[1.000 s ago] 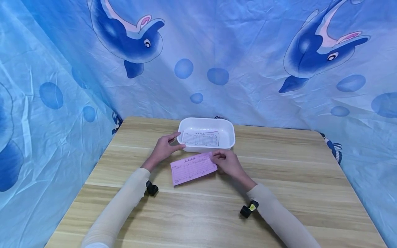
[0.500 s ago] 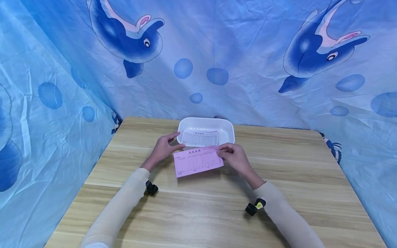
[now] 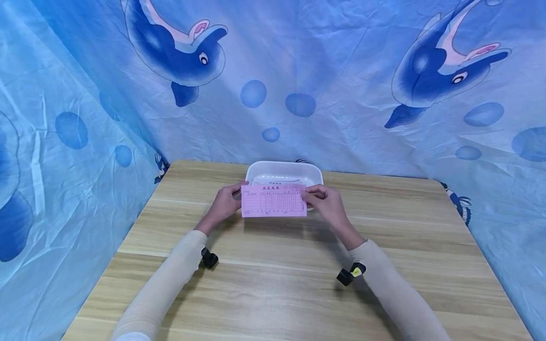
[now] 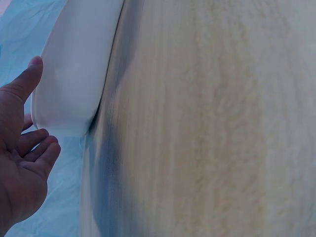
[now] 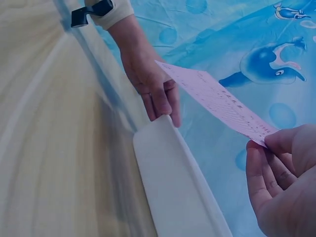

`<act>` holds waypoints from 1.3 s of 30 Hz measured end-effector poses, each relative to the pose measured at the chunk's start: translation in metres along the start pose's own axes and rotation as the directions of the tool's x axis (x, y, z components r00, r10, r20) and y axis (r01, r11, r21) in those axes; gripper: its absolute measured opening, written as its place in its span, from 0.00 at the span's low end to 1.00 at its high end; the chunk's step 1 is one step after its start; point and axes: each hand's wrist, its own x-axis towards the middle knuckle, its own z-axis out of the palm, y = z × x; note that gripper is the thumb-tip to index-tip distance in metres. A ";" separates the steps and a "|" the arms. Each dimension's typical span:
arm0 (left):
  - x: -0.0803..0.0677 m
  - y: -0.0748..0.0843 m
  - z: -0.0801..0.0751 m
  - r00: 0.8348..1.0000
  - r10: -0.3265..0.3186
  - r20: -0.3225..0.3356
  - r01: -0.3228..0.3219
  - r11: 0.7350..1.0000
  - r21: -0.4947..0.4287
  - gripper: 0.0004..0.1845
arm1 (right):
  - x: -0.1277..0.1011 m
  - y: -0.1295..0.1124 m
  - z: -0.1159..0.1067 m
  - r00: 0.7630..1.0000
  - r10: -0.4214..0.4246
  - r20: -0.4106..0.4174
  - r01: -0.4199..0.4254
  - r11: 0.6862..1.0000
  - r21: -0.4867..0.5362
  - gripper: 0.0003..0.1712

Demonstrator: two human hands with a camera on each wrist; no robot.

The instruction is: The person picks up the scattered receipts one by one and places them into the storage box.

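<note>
A pink printed form slip hangs above the near side of a white plastic tray. My right hand pinches the slip's right end between thumb and fingers, and the right wrist view shows the slip raised over the rim. At the tray's left end, my left hand holds the rim; in the left wrist view its thumb lies against the tray wall. Inside the tray lies a white printed slip, mostly hidden behind the pink one.
The tray stands near the back edge of a wood-grain table. Behind and to the left hangs a blue curtain printed with dolphins. Each forearm wears a small black camera, the left one and the right one.
My right hand has raised the pink slip away from me and levelled it, so it now covers the tray's front. The left hand has stayed at the tray's left end.
</note>
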 end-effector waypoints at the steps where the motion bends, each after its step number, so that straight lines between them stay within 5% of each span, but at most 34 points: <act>1: 0.000 0.000 0.000 1.000 0.007 -0.001 -0.007 1.000 0.004 0.30 | 0.002 -0.001 -0.001 1.000 -0.012 0.000 0.012 1.000 0.007 0.13; 21: -0.001 0.000 -0.002 0.999 -0.030 0.013 0.029 0.999 0.043 0.40 | 0.045 -0.018 -0.011 0.986 -0.080 -0.149 0.093 0.992 0.083 0.16; 39: 0.000 -0.002 -0.003 1.000 -0.027 0.003 0.027 0.999 0.023 0.41 | 0.086 0.004 -0.009 0.974 -0.017 -0.225 0.018 1.000 0.000 0.12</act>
